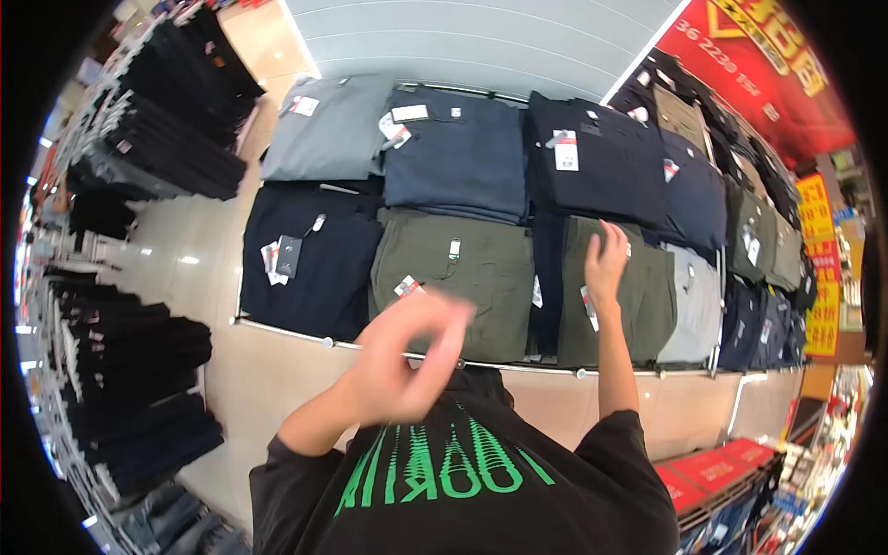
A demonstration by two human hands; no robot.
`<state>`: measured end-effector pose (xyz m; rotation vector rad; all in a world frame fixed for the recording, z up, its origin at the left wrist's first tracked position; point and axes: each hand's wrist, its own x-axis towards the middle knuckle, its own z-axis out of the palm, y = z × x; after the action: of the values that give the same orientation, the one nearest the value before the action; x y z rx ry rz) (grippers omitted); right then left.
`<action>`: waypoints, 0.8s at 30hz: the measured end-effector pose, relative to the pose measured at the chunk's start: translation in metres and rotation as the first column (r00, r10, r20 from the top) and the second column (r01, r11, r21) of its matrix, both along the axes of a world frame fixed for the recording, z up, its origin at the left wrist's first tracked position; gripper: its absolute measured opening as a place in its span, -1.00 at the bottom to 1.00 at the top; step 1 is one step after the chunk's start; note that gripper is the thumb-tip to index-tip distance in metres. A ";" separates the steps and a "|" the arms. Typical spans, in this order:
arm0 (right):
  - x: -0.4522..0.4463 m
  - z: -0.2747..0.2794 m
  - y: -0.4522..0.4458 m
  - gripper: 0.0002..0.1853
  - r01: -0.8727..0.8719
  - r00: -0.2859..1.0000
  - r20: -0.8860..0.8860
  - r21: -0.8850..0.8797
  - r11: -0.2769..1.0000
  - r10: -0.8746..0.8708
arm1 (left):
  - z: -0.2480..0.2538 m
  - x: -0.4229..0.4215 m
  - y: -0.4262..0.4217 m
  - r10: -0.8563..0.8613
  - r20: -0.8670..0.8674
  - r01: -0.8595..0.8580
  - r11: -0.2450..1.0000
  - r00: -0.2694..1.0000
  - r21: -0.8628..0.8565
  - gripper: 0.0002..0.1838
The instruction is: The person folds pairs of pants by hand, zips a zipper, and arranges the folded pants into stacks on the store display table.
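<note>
My left hand [407, 347] is raised in front of the folded olive trousers [486, 254], smeared by motion. Its fingers curve over with a gap to the thumb, and nothing shows inside. My right hand [606, 264] lies with fingers stretched out on the upper part of a second olive pile of trousers [638, 314], whose paper tag [590, 310] hangs beside my wrist. Between the two olive piles is a narrow strip of dark navy fabric [548, 268]. Light grey folded trousers [692, 305] adjoin the right olive pile.
Navy trousers [305, 264] lie at the left end of the metal-edged display. Grey [333, 139], blue [462, 153] and dark navy [601, 166] piles fill the back row. Racks of hanging dark trousers [139, 347] stand left. A red-topped stand [717, 472] is at lower right.
</note>
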<state>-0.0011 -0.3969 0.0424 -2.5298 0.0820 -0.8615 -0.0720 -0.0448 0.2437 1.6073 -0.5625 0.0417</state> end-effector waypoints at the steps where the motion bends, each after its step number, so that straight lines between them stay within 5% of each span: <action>1: 0.005 0.001 0.010 -0.71 0.005 1.000 0.002 -0.013 1.000 -0.005 | 0.034 -0.004 0.023 -0.119 0.301 0.057 0.977 0.946 0.206 -0.94; 4: 0.023 -0.008 0.031 -0.76 -0.021 1.000 0.007 0.087 0.996 0.020 | 0.062 -0.022 0.045 0.143 0.760 -0.129 0.989 0.634 -0.078 -0.69; 5: 0.029 -0.013 0.037 -0.78 -0.006 1.000 -0.013 0.203 0.979 0.009 | 0.069 -0.024 0.055 0.168 0.817 -0.227 0.973 0.551 -0.046 -0.44; 8: 0.047 -0.024 0.041 -0.79 0.083 0.996 -0.067 0.385 0.919 -0.062 | 0.098 -0.026 0.085 0.035 0.681 -0.109 0.992 0.731 0.066 -0.40; 10: 0.058 -0.034 0.033 -0.77 0.193 0.979 -0.152 0.503 0.842 -0.134 | 0.104 -0.020 0.103 -0.030 0.696 -0.034 0.996 0.718 0.078 -0.40; 12: 0.067 -0.050 0.010 -0.73 0.268 0.963 -0.206 0.660 0.702 -0.174 | 0.103 -0.016 0.110 0.012 0.706 -0.001 1.000 0.708 -0.017 -0.41; 15: 0.069 -0.044 -0.008 -0.66 0.213 0.971 -0.173 0.939 0.271 -0.162 | 0.102 -0.007 0.120 -0.005 0.716 0.077 0.995 0.699 -0.068 -0.42; 19: 0.077 -0.035 -0.050 -0.58 0.262 0.937 -0.262 0.964 -0.031 -0.232 | 0.094 0.012 0.104 -0.014 0.764 0.186 0.973 0.645 -0.139 -0.22; 22: 0.096 -0.048 -0.097 -0.43 0.273 0.925 -0.325 0.929 -0.250 -0.197 | 0.082 0.028 0.063 0.069 0.785 0.154 0.966 0.615 -0.206 -0.49; 24: 0.114 -0.071 -0.128 -0.46 0.278 0.917 -0.361 0.882 -0.381 -0.167 | 0.067 0.046 0.034 0.091 0.687 0.106 0.965 0.721 -0.239 -0.58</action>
<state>0.1129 -0.5248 -0.0282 -0.7040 0.9880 -0.3528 -0.0257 -0.0108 0.3102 1.2893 -1.0975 0.7214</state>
